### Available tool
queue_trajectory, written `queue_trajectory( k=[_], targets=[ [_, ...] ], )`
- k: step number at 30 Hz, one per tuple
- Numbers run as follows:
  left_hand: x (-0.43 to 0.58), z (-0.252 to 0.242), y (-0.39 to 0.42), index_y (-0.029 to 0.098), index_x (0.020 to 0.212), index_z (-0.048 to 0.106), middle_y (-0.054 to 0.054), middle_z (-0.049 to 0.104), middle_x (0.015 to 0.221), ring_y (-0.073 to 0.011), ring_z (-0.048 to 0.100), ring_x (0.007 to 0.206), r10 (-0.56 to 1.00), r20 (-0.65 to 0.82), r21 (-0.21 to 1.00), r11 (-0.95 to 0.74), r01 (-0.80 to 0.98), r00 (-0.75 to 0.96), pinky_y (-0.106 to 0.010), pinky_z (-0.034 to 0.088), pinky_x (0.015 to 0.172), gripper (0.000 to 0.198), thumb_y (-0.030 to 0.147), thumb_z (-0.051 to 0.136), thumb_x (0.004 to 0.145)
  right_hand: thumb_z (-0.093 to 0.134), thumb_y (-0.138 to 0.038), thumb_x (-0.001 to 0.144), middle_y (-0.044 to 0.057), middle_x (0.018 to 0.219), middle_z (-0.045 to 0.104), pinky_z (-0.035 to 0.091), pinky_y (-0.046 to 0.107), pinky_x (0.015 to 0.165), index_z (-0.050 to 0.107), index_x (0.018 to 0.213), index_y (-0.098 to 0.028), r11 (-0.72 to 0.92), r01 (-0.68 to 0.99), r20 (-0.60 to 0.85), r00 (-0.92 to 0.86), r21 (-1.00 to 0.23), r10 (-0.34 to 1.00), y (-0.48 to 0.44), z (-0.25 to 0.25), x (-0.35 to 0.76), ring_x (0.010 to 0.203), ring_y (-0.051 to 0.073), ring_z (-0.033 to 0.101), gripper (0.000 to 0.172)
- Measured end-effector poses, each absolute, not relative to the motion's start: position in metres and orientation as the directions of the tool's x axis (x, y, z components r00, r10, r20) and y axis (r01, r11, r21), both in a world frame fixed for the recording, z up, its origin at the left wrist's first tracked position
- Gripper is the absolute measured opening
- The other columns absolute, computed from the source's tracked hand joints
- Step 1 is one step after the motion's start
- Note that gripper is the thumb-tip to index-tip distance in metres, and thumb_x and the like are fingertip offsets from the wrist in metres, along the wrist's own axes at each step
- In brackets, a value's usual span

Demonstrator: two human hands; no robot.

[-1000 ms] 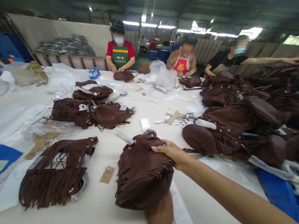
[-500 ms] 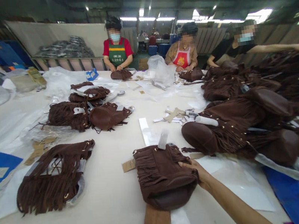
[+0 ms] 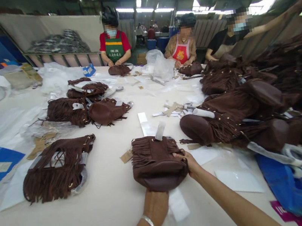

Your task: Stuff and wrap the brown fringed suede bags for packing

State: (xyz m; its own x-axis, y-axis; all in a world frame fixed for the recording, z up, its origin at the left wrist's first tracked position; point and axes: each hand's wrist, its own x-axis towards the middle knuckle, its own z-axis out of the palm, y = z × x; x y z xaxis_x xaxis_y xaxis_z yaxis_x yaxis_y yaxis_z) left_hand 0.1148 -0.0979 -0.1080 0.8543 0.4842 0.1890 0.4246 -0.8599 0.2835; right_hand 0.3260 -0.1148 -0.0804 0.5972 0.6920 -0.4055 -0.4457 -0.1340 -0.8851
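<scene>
A dark brown fringed bag (image 3: pixel 158 161), with its base tilted toward me, is between my two hands just above the white table. My right hand (image 3: pixel 188 164) grips its right side, thumb on the front and the other fingers behind it. Underneath, my left hand (image 3: pixel 157 203), with a silver bracelet at the wrist, supports the base; its fingers are hidden by the bag. A kraft tag (image 3: pixel 126 156) hangs at the bag's left edge. A pale wrapped strip (image 3: pixel 159 131) stands up from its top. Another fringed bag (image 3: pixel 59 169) lies flat to the left.
A large heap of brown bags (image 3: pixel 253 108) covers the right side. More bags (image 3: pixel 67 111) lie at the back left. Blue plastic pieces (image 3: pixel 0 167) lie at the left and right. Loose tags (image 3: pixel 174 108) and white sheets are scattered about. Three co-workers stand across the table.
The view has shifted slightly, and the bag sits a little higher and further left in it, still in both hands. The far-right co-worker's outstretched arm has risen.
</scene>
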Motion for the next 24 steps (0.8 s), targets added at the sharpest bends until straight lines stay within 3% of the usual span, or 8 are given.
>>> queue_trajectory(
  k=[3, 7, 9, 14, 17, 24],
  targets=[
    [0.097, -0.098, -0.101, 0.017, 0.088, 0.068, -0.007, 0.067, 0.082, -0.0225, 0.063, 0.082, 0.478, 0.198, 0.307, -0.859, 0.409, 0.856, -0.043, 0.053, 0.083, 0.024, 0.009, 0.045, 0.089, 0.084, -0.035, 0.057, 0.004, 0.089, 0.074, 0.053, 0.031, 0.078, 0.065, 0.091, -0.017, -0.136, -0.413, -0.381, 0.601, -0.901, 0.703, -0.117, -0.080, 0.325, 0.080, 0.021, 0.068, 0.043],
    [0.061, -0.094, -0.100, 0.015, 0.120, 0.058, -0.010, 0.064, 0.115, -0.0200, 0.061, 0.106, 0.528, 0.251, 0.448, -0.806, 0.386, 0.811, -0.037, 0.052, 0.096, 0.030, 0.017, 0.042, 0.095, 0.084, -0.038, 0.057, 0.005, 0.093, 0.074, 0.053, 0.034, 0.081, 0.065, 0.094, -0.017, -0.146, -0.373, -0.359, 0.603, -0.916, 0.712, -0.119, -0.081, 0.326, 0.082, 0.022, 0.069, 0.046],
    [0.045, -0.094, -0.096, 0.016, 0.126, 0.054, -0.009, 0.061, 0.125, -0.0186, 0.057, 0.116, 0.558, 0.262, 0.530, -0.765, 0.366, 0.787, -0.034, 0.050, 0.101, 0.033, 0.020, 0.041, 0.097, 0.083, -0.040, 0.058, 0.004, 0.095, 0.074, 0.052, 0.034, 0.083, 0.064, 0.096, -0.018, -0.153, -0.349, -0.348, 0.610, -0.925, 0.712, -0.120, -0.084, 0.326, 0.084, 0.022, 0.068, 0.047],
    [0.033, -0.086, -0.088, 0.021, 0.125, 0.056, -0.006, 0.065, 0.116, -0.0152, 0.061, 0.108, 0.588, 0.189, 0.665, -0.666, 0.338, 0.787, -0.031, 0.052, 0.098, 0.033, 0.019, 0.036, 0.099, 0.082, -0.041, 0.059, 0.004, 0.093, 0.073, 0.052, 0.036, 0.082, 0.065, 0.095, -0.018, -0.197, -0.263, -0.324, 0.651, -0.944, 0.686, -0.125, -0.091, 0.330, 0.083, 0.022, 0.067, 0.046],
    [0.037, -0.082, -0.095, 0.019, 0.124, 0.055, -0.008, 0.064, 0.114, -0.0169, 0.061, 0.106, 0.545, 0.215, 0.642, -0.704, 0.303, 0.811, -0.034, 0.052, 0.097, 0.033, 0.018, 0.035, 0.098, 0.082, -0.042, 0.059, 0.004, 0.094, 0.073, 0.051, 0.036, 0.082, 0.065, 0.095, -0.017, -0.219, -0.223, -0.313, 0.675, -0.950, 0.668, -0.128, -0.093, 0.332, 0.084, 0.022, 0.067, 0.047],
    [0.054, -0.081, -0.132, 0.015, 0.135, 0.046, -0.011, 0.052, 0.137, -0.0253, 0.053, 0.115, 0.282, 0.210, 0.399, -0.899, 0.181, 0.936, -0.042, 0.050, 0.096, 0.042, 0.020, 0.044, 0.094, 0.082, -0.044, 0.059, 0.006, 0.094, 0.073, 0.052, 0.037, 0.082, 0.066, 0.096, -0.016, -0.239, -0.204, -0.313, 0.684, -0.949, 0.659, -0.127, -0.087, 0.331, 0.085, 0.023, 0.067, 0.049]
  ],
)
